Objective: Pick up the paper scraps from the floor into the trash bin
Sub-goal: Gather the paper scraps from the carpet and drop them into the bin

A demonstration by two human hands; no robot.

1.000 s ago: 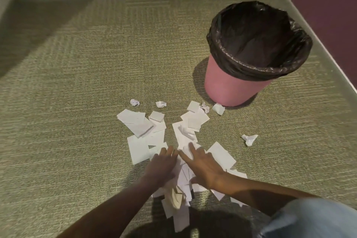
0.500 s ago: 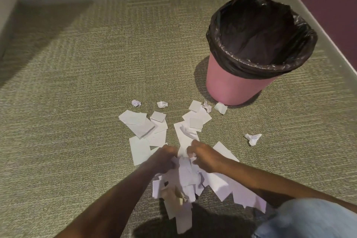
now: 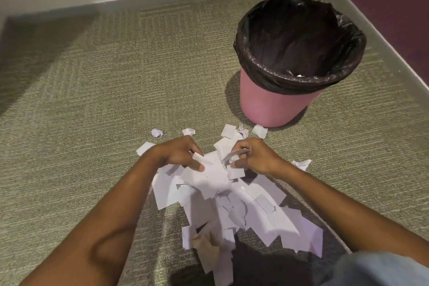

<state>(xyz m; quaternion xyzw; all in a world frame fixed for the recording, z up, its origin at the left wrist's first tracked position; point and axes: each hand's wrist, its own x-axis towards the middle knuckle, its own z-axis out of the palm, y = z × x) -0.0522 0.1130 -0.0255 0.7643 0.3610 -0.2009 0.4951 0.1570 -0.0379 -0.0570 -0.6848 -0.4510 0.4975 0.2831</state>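
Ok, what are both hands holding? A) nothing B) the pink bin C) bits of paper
C: the left hand and right hand each grip white paper scraps over the pile, and the trash bin stands apart, untouched.

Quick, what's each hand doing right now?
Left hand: closed, gripping the bunch of white paper scraps.
Right hand: closed, pinching the same bunch.
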